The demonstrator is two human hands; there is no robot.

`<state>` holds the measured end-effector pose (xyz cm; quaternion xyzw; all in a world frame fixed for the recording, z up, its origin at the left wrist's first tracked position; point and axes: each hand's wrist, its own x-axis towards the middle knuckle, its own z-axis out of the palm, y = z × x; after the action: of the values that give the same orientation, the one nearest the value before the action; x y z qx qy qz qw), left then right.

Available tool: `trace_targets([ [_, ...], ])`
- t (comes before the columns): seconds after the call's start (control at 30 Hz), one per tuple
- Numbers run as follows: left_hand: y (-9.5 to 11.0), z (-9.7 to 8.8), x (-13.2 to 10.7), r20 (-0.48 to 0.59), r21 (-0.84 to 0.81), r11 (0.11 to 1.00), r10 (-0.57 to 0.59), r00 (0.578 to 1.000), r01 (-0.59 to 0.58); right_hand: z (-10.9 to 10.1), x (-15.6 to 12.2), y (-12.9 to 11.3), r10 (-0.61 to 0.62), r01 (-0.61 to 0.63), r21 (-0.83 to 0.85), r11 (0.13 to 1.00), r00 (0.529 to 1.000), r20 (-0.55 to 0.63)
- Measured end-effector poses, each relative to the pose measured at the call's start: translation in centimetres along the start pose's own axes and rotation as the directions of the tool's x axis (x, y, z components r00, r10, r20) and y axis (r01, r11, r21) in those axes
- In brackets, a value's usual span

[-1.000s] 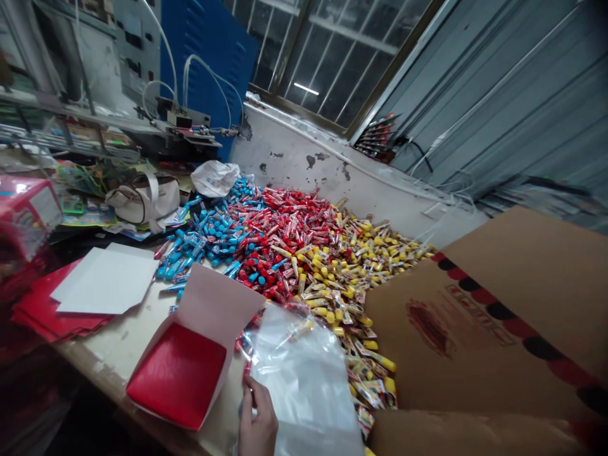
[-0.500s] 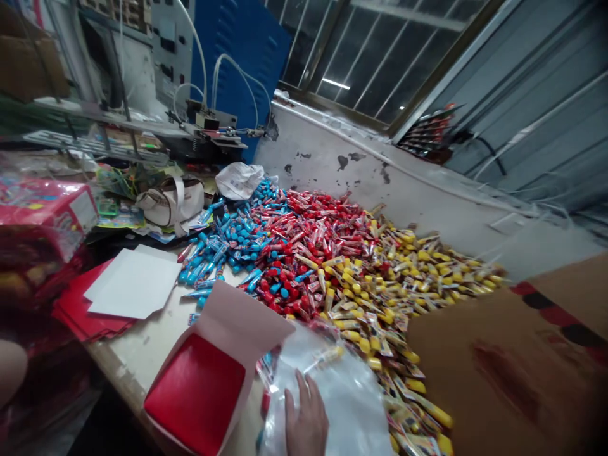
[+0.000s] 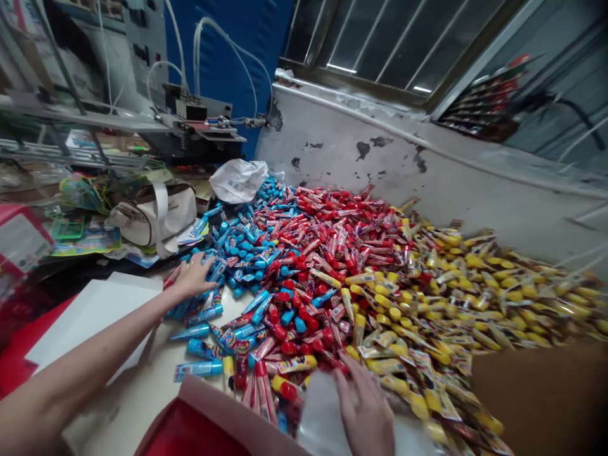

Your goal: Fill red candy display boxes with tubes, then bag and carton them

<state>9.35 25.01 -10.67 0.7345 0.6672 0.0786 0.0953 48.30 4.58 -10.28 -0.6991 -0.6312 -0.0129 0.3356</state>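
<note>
Your left hand [image 3: 192, 278] lies spread on the blue tubes [image 3: 247, 244] at the pile's left edge; rake a few together before closing. Your right hand [image 3: 368, 415] rests flat on the bag [image 3: 317, 419]: pin it firmly.

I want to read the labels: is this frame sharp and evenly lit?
Head view: blue tubes by the left hand are fairly sharp; yellow tubes at the right smear with motion blur; the right hand is soft; lamp strips show in the window.
</note>
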Motion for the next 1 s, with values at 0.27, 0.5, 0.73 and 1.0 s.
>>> trace_targets([
  [0.27, 0.6, 5.7, 2.4, 0.016, -0.013, 0.999, -0.033, 0.999, 0.033, 15.6, 16.8, -13.2, -0.442, 0.457, 0.1, 0.884, 0.747, 0.496],
  [0.5, -0.4, 5.9, -1.6, 0.13, -0.14, 0.973, 0.201, 0.971, -0.183, 19.3, 16.4, -14.1, -0.287, 0.476, -0.054, 0.878, 0.612, 0.737],
  [0.73, -0.4, 3.4, -6.2, -0.025, -0.507, 0.841, 0.204, 0.979, -0.188, 14.3, 10.1, -11.6, -0.361, 0.436, 0.109, 0.893, 0.551, 0.753],
  [1.0, -1.4, -5.4, -14.3, -0.084, -0.69, 0.72, -0.182, 0.98, 0.074, 5.9, 3.9, -10.4, 0.069, -0.299, 0.494, 0.817, 0.9, 0.43],
])
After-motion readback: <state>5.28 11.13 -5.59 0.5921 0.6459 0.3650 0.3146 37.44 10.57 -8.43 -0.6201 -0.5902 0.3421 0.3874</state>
